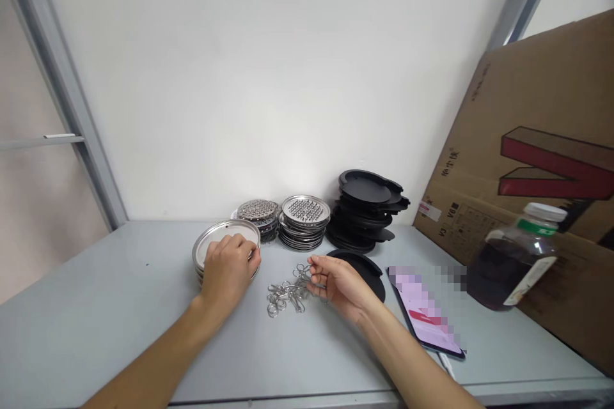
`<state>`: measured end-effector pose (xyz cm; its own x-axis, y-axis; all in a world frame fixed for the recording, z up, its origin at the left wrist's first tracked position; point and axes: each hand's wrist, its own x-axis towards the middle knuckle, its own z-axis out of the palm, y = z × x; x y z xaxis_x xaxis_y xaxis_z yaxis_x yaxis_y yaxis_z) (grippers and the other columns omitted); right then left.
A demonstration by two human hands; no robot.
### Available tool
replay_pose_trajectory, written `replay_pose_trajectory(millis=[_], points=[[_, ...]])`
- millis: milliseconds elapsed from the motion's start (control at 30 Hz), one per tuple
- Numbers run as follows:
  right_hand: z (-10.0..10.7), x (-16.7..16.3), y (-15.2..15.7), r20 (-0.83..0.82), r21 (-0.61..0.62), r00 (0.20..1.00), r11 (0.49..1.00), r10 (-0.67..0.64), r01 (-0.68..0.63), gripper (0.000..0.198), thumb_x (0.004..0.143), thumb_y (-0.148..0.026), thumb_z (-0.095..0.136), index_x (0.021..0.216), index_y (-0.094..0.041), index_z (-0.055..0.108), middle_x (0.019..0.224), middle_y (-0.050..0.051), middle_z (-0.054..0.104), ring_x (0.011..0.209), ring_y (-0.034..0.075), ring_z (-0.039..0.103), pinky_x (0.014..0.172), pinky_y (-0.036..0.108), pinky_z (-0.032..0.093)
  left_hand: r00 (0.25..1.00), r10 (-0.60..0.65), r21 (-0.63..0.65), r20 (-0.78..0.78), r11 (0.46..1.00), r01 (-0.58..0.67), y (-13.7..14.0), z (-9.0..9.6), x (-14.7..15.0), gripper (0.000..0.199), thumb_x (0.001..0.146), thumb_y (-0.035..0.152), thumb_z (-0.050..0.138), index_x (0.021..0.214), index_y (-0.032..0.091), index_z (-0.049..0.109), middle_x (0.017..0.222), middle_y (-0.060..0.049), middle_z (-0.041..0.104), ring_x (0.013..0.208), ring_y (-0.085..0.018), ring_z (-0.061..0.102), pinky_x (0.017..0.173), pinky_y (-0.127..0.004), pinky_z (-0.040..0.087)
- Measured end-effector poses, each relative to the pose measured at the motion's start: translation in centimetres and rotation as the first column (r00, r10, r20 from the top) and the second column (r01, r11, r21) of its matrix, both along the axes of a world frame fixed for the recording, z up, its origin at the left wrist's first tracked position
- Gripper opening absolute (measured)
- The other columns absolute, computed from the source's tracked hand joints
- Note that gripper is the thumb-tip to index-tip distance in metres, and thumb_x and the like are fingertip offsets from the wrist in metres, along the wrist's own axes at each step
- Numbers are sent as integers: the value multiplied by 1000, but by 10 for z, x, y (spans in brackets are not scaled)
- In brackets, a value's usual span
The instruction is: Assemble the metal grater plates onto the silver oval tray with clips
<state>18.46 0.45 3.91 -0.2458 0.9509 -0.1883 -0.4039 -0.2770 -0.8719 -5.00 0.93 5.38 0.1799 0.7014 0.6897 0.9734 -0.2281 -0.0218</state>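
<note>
— How are the hands posed?
— The left hand [229, 266] is curled over the stacked metal lids [211, 244], grip closed on the top one; wire clips [288, 294] on the table [119, 307] are pinched by the right hand [338, 284].
— And the bottle [515, 259]?
— Capped; dark liquid is held.

Table front [119, 332] lies open; disc stacks [304, 220], phone [425, 313], bottle [515, 262] crowd back and right.

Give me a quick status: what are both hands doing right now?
Left hand fingers resting on the stack of shallow metal pans. Right hand fingers pinching a clip at the pile of metal clips. Phone and dark bottle lie just right.
</note>
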Motion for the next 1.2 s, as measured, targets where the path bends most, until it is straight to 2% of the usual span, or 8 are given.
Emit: replay_pose_trajectory(millis=[200, 433, 633, 700, 800, 967, 1100, 1200], points=[[0, 0, 0, 2, -10, 1000, 1000, -8, 8, 20, 75, -30, 75, 82, -13, 67, 72, 0, 59, 60, 8, 56, 69, 27, 52, 999, 20, 54, 27, 998, -22, -2, 8, 1, 23, 86, 24, 54, 67, 19, 66, 68, -2, 64, 71, -20, 58, 70, -33, 30], [-2, 1, 1, -10, -4, 1000, 1000, 0, 0, 19, 76, -29, 74, 83, -13, 67, 72, 0, 60, 60, 8, 57, 66, 25, 52, 997, -14, 172, -75, 985, 27, 5, 24, -4, 24, 89, 24, 52, 69, 19, 64, 69, -2, 63, 72, -20, 57, 70, -34, 30], [-2, -1, 3, -29, -11, 1000, 1000, -10, 10, 21, 77, -31, 73, 84, -13, 67, 71, 1, 62, 59, 9, 59, 66, 25, 52, 983, -162, 245, -87, 953, 179, -2, 52, 1, 19, 91, 20, 50, 79, 17, 64, 73, -3, 63, 75, -18, 56, 73, -34, 33], [1, -2, 3, -43, -25, 999, 999, -22, 20, 24, 78, -35, 72, 87, -12, 67, 71, 2, 64, 59, 10, 61, 65, 26, 52, 958, -261, 281, -118, 917, 284, -10, 53, 11, 17, 90, 17, 51, 79, 18, 64, 72, -2, 62, 74, -17, 56, 75, -34, 34], [6, -2, 2, -93, -34, 995, 999, -41, 38, 34, 82, -47, 65, 92, -15, 66, 76, 5, 68, 63, 14, 64, 65, 28, 52, 867, -451, 290, -210, 818, 496, -22, 38, 34, 11, 87, 13, 54, 82, 18, 62, 75, -1, 63, 73, -16, 54, 75, -34, 36], [8, 2, 4, -50, 78, 994, 992, -97, 101, 37, 81, -50, 63, 95, -17, 68, 86, 6, 71, 76, 18, 65, 71, 28, 50, 642, -696, 279, -321, 579, 766, -37, -3, 62, 6, 83, 10, 59, 83, 15, 61, 70, -1, 62, 67, -15, 52, 67, -34, 36], [0, 6, 8, 159, 218, 958, 955, -238, 201, 33, 71, -33, 73, 101, -18, 70, 94, 4, 72, 87, 18, 63, 79, 26, 46, 517, -790, 141, -329, 500, 854, -46, -12, 58, 6, 83, 10, 59, 84, 15, 63, 68, -1, 61, 63, -13, 51, 63, -32, 37], [-4, 7, 10, 230, 234, 936, 949, -267, 213, 29, 69, -32, 72, 94, -17, 73, 85, 3, 72, 78, 17, 62, 73, 26, 46, 476, -867, 77, -146, 470, 879, -46, -5, 46, 12, 84, 25, 63, 93, 16, 64, 78, -4, 65, 73, -16, 56, 73, -35, 43]])
